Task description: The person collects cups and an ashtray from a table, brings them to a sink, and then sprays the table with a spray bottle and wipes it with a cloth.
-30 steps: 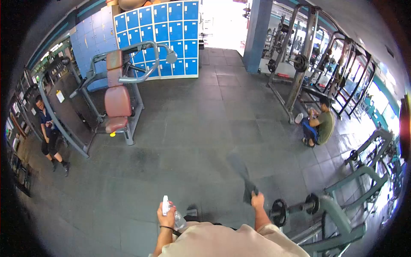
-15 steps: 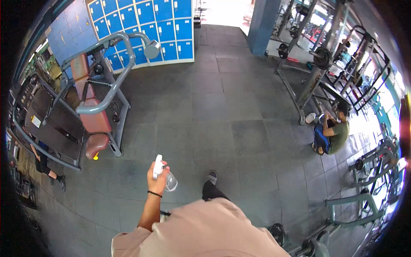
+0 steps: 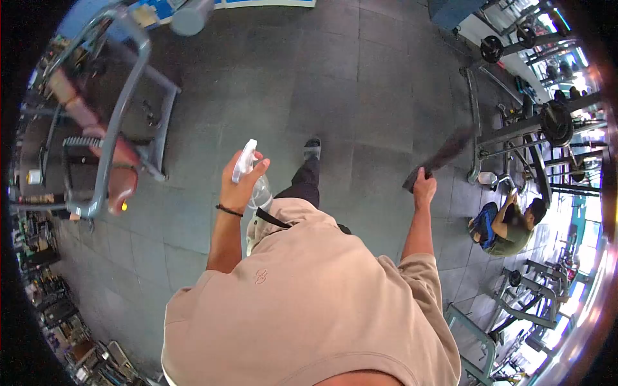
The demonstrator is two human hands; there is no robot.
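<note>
In the head view my left hand (image 3: 235, 185) is closed around a spray bottle (image 3: 260, 194) with a white trigger head and a clear body. A dark band circles that wrist. Out to the side, my right hand (image 3: 423, 188) grips a long, limp dark cloth (image 3: 447, 153), blurred by motion and trailing up and to the right. Both hands are held away from my body, above the floor. One of my feet (image 3: 312, 149), in a grey shoe or sandal, is stepped forward between them.
Dark rubber tiles (image 3: 277, 83) cover the floor. A machine with a reddish seat (image 3: 122, 186) stands on the left. On the right are a rack with weight plates (image 3: 556, 123) and a person (image 3: 505, 228) sitting on the floor. More equipment (image 3: 534, 302) stands at lower right.
My view has tilted down and I have moved forward; the lockers have mostly left the top. My right hand with the dark cloth has come into view. The spray bottle stays in my left hand.
</note>
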